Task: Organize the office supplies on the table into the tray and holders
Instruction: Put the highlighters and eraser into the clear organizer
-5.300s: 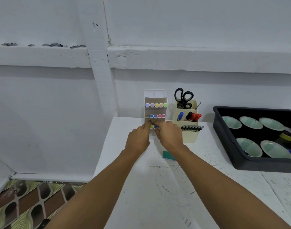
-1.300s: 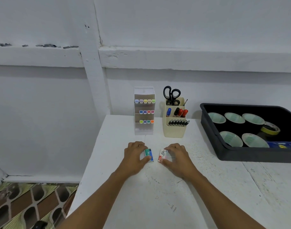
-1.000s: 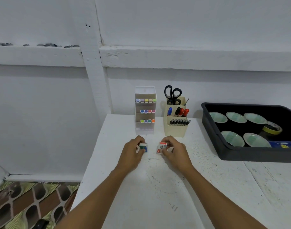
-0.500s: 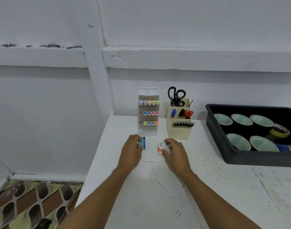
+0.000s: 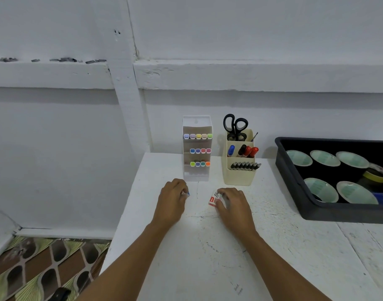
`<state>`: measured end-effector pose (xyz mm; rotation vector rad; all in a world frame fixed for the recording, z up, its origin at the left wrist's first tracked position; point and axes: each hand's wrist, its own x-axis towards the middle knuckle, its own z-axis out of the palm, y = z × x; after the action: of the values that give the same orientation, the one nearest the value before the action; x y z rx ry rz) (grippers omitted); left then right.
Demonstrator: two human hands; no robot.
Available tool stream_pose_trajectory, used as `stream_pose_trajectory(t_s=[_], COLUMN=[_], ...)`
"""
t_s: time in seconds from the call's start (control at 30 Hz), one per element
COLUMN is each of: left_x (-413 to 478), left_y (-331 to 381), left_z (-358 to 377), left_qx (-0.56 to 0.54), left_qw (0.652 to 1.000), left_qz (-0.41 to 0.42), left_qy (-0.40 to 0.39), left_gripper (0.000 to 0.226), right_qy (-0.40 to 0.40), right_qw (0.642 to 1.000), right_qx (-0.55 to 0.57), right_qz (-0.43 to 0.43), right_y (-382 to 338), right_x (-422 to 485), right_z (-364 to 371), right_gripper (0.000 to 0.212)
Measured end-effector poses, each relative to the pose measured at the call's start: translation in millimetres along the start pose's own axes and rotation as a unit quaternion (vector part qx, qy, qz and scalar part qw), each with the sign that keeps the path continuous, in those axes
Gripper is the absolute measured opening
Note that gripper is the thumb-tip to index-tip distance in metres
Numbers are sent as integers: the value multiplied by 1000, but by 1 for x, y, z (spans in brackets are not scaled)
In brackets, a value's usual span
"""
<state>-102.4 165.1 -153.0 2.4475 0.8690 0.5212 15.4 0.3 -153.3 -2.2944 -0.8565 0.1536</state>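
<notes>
Seemingly the sorting is nearly done: markers [image 5: 198, 136] fill the white rack [image 5: 197, 124], pens [image 5: 246, 165] and scissors [image 5: 235, 126] stand in the cream holder [image 5: 238, 177], and tape rolls [image 5: 321, 189] sit in the black tray [image 5: 338, 216]. What is left lies on the worktop [image 5: 208, 257] before the holders: the right hand [image 5: 233, 206] pinches a small red-and-white box [image 5: 212, 200], and the left hand [image 5: 172, 199] curls round a mostly hidden blue-edged item [image 5: 187, 194].

White table [image 5: 208, 257] and white wall [image 5: 251, 29]; black tray [image 5: 349, 215] with pale green rolls [image 5: 321, 189] and a yellow roll [image 5: 379, 174]; cream holder [image 5: 238, 177], black scissors [image 5: 235, 124]; white rack [image 5: 197, 124] of pastel and bright marker caps [image 5: 198, 136]; white-and-red box [image 5: 212, 199]; floor [image 5: 34, 268] patterned in green and brown fans
</notes>
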Motion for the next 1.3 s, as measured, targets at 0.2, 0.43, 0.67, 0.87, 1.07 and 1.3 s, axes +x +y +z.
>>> stream_pose_trajectory(t_s=[0.2,0.43,0.67,0.87,1.07,1.3], left_x=[4,2,28,32,23,24], left_y=[-4,6,34,35,30,26], left_z=[2,3,0,5,12,15], left_qx=[19,35,87,140,169,190], left_qw=[999,996,993,987,983,980], left_qz=[-17,67,72,80,77,63], left_qy=[-28,-49,-27,-16,3,-6], left_gripper=[31,35,51,54,53,57], right_qy=[-2,-8,-1,5,-25,-19], right_qw=[1000,1000,999,1000,999,998], right_qx=[3,-3,16,16,-11,-26], right_qz=[11,28,28,15,-42,-61], right_y=[0,0,-1,1,5,8], right_x=[1,3,1,3,3,4], right_z=[0,-1,-1,-1,2,4], right_gripper=[42,44,43,43,53,49])
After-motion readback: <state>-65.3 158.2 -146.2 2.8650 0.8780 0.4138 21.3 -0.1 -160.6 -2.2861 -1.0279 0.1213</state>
